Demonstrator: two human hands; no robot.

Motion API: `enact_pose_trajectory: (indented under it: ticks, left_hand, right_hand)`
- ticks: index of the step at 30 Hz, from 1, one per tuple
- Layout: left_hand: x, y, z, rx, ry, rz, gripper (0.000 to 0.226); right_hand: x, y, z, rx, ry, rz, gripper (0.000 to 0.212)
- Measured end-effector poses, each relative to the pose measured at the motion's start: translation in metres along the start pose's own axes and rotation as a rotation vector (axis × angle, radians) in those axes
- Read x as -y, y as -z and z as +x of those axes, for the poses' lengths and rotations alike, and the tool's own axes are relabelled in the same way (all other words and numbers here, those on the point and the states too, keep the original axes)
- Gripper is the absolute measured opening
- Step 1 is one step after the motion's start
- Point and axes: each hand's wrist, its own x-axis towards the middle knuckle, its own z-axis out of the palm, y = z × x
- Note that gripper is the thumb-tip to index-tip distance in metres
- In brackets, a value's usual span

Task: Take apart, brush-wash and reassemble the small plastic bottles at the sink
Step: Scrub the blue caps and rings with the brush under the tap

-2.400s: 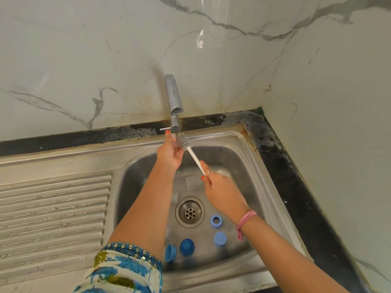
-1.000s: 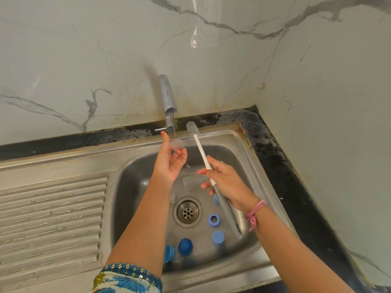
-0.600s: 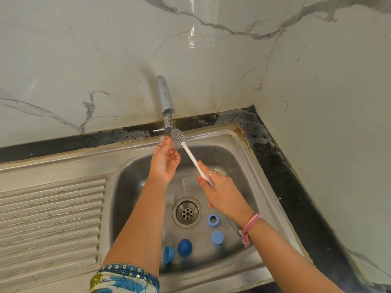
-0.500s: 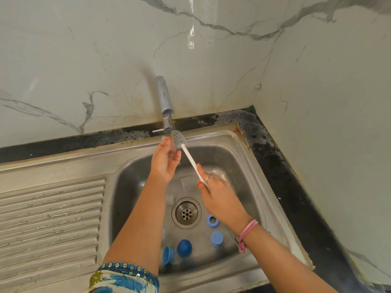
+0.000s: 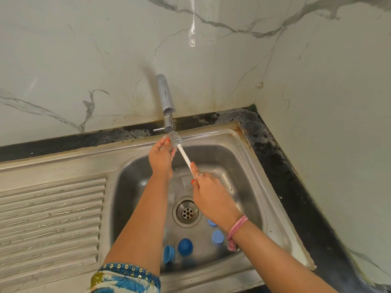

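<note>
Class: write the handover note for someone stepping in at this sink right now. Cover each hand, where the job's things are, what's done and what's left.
Right hand: grips the brush by its white handle.
Left hand: fingers at the brush head, under the tap; whether it holds a small part is unclear.
Basin: four blue caps near the front, loose.
Done: caps are off.
Left: brush-washing, then reassembly; no assembled bottle is visible.

A bottle brush [image 5: 183,154] with a white stick handle and grey bristled head slants up toward eleven o'clock, its head directly under the tap spout. Four blue bottle caps [image 5: 185,246] lie loose on the steel sink floor, at five to six o'clock from the drain.
</note>
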Motion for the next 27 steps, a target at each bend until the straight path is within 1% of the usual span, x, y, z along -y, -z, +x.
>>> enact_pose_trajectory:
  ticks: [3,5,8,10,15,17,19,21,23,25,27]
  left_hand:
    - [0.009,0.002,-0.002,0.02,-0.06,0.124,0.025]
    - [0.01,0.001,-0.003,0.008,-0.067,0.12,0.025]
    - [0.002,-0.004,0.0,-0.053,-0.013,0.039,0.025]
    - [-0.001,-0.006,0.005,-0.071,0.018,0.005,0.024]
    - [0.003,-0.008,-0.006,-0.017,0.041,0.108,0.02]
    - [0.005,-0.01,-0.009,-0.013,0.072,0.155,0.018]
    - [0.003,-0.011,-0.006,-0.045,0.101,0.166,0.012]
    - [-0.003,-0.011,0.0,-0.073,0.14,0.097,0.012]
    - [-0.012,-0.011,0.003,-0.055,0.186,-0.026,0.013]
    - [-0.019,-0.011,0.004,-0.009,0.232,-0.129,0.018]
    - [-0.022,-0.012,0.002,0.03,0.278,-0.155,0.023]
  right_hand:
    - [-0.007,0.008,0.014,-0.003,-0.049,0.075,0.052]
    - [-0.007,0.011,0.016,-0.006,-0.04,0.098,0.051]
    - [0.002,0.005,0.001,0.001,0.019,-0.02,0.053]
    - [0.004,0.001,-0.008,0.006,0.027,-0.083,0.054]
    - [-0.003,0.01,0.008,0.004,-0.1,0.112,0.051]
    - [-0.001,0.008,0.01,0.0,-0.101,0.121,0.052]
    - [0.001,0.004,0.008,-0.003,-0.091,0.09,0.054]
    - [0.0,0.0,0.002,0.019,-0.063,0.0,0.056]
    - [-0.006,-0.004,-0.007,0.058,-0.048,-0.06,0.058]
    - [-0.016,-0.002,-0.009,0.104,-0.1,0.004,0.056]
    - [-0.028,0.004,-0.005,0.087,-0.157,0.078,0.052]
